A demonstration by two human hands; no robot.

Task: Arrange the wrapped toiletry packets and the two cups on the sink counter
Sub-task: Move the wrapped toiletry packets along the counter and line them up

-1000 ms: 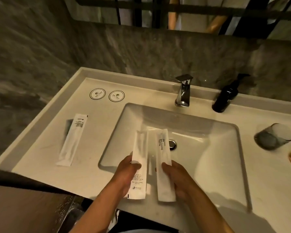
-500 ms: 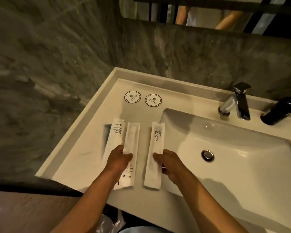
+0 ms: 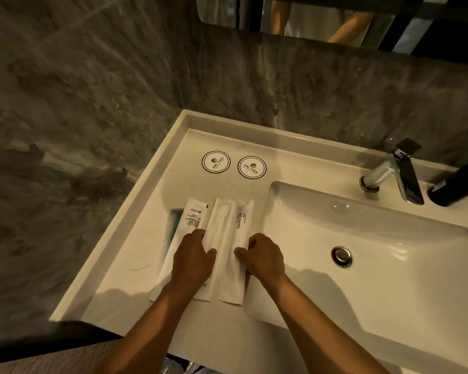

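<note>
Three long white wrapped packets lie side by side on the counter (image 3: 135, 265) left of the basin. The left packet (image 3: 192, 220) has small print at its top. My left hand (image 3: 192, 261) rests across it and pinches the middle packet (image 3: 222, 225). My right hand (image 3: 262, 256) grips the right packet (image 3: 241, 230), printed "BRUSHING TEETH". The packets touch or slightly overlap. A dark green strip (image 3: 174, 225) shows under the left packet. No cups are in view.
Two round printed coasters (image 3: 216, 161) (image 3: 251, 167) sit behind the packets. The white basin (image 3: 376, 252) with its drain lies to the right, a chrome faucet (image 3: 395, 171) and a black pump bottle (image 3: 457, 187) behind it. Grey stone walls close the left and back.
Both hands carried their packets left from over the basin and set them down beside the packet on the counter; the right packet has closed its gap to the middle one.
</note>
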